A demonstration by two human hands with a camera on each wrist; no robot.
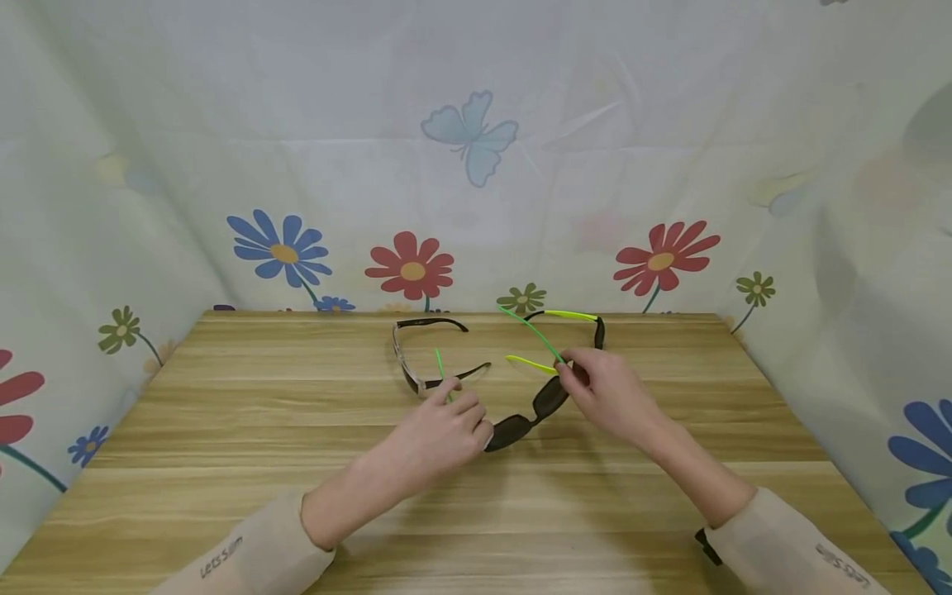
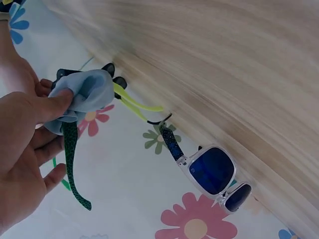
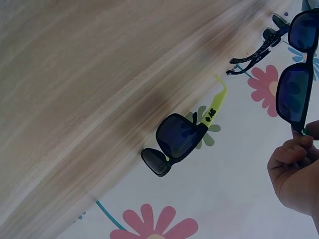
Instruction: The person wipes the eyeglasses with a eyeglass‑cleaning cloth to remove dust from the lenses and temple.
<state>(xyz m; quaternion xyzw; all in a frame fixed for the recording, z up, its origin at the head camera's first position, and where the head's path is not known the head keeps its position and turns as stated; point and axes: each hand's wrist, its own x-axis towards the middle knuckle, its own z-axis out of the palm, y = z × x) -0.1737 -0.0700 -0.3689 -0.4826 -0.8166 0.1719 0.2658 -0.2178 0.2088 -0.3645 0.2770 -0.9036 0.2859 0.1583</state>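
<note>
Both hands hold one pair of dark-lensed sunglasses with green temples above the table. My left hand pinches a light blue cloth around one end of the frame, thumb on top. A patterned green temple sticks out below the cloth. At the other end, my right hand pinches the frame near the hinge, with its thin green temple pointing away. In the right wrist view the right fingers are at the frame's lower corner, under the dark blue lenses.
Behind the left hand, sunglasses with a clear front and black temples lie on the wooden table. Black sunglasses with yellow temples lie behind the right hand. A flowered curtain encloses the table's back and sides.
</note>
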